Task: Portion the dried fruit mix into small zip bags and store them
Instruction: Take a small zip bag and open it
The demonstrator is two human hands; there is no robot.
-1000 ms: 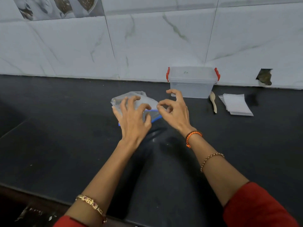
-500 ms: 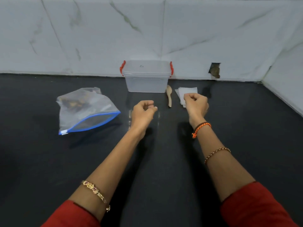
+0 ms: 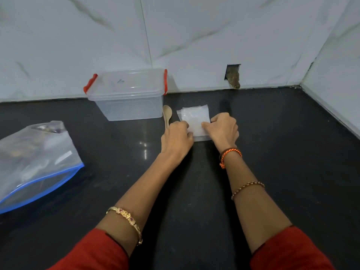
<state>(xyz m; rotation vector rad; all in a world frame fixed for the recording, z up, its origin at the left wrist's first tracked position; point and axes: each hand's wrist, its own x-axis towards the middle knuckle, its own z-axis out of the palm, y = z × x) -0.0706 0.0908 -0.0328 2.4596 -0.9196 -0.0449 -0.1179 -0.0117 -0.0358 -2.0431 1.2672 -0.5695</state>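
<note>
A stack of small clear zip bags (image 3: 194, 117) lies flat on the black counter near the back wall. My left hand (image 3: 176, 140) pinches its left edge and my right hand (image 3: 224, 129) pinches its right edge, both with curled fingers. A large clear bag with a blue zip edge (image 3: 37, 162) holding dark dried fruit lies at the far left, apart from both hands. A small wooden spoon (image 3: 167, 114) rests just left of the stack, its handle hidden behind my left hand.
A clear plastic box with a lid and red clips (image 3: 126, 94) stands against the marble wall, left of the spoon. A side wall closes the counter (image 3: 272, 152) at the right. A rough hole (image 3: 232, 76) is in the back wall.
Both hands left the large bag and moved right and forward to the stack of small bags; my left hand now touches it too. The view has shifted right.
</note>
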